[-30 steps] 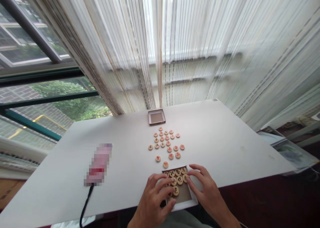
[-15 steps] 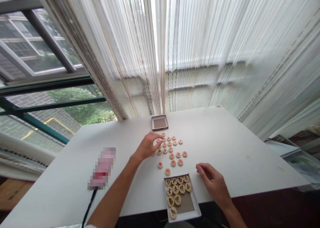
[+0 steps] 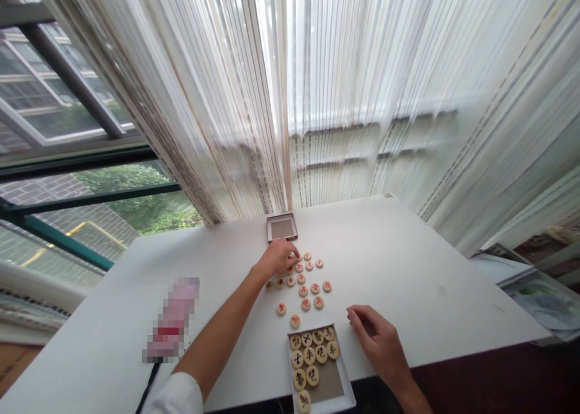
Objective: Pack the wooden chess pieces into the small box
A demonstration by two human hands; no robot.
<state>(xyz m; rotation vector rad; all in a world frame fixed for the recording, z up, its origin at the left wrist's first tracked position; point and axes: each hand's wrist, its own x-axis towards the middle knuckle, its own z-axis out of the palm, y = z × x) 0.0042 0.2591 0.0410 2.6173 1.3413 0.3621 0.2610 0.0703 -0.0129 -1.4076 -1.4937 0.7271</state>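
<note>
My left hand point(image 3: 280, 257) reaches far over the white table point(image 3: 408, 269), its fingers curled down on the top of a cluster of round wooden chess pieces with red marks point(image 3: 312, 287). Whether it grips a piece is hidden. Just beyond the hand lies a small square box lid point(image 3: 281, 226). Near the front edge sits an open white box point(image 3: 338, 381) holding several pieces with black marks point(image 3: 312, 353). My right hand point(image 3: 376, 341) rests on the table just right of that box, fingers loosely curled, holding nothing I can see.
A pink blurred object point(image 3: 170, 320) with a black cable point(image 3: 149, 384) lies on the left of the table. Striped sheer curtains point(image 3: 362, 87) hang behind the table; a window point(image 3: 67, 118) is at the left. Papers point(image 3: 530, 281) lie right of the table.
My left hand left the near box and reached out to the far pieces, then shifted a little farther toward the lid. My right hand moved off the box to the table beside it.
</note>
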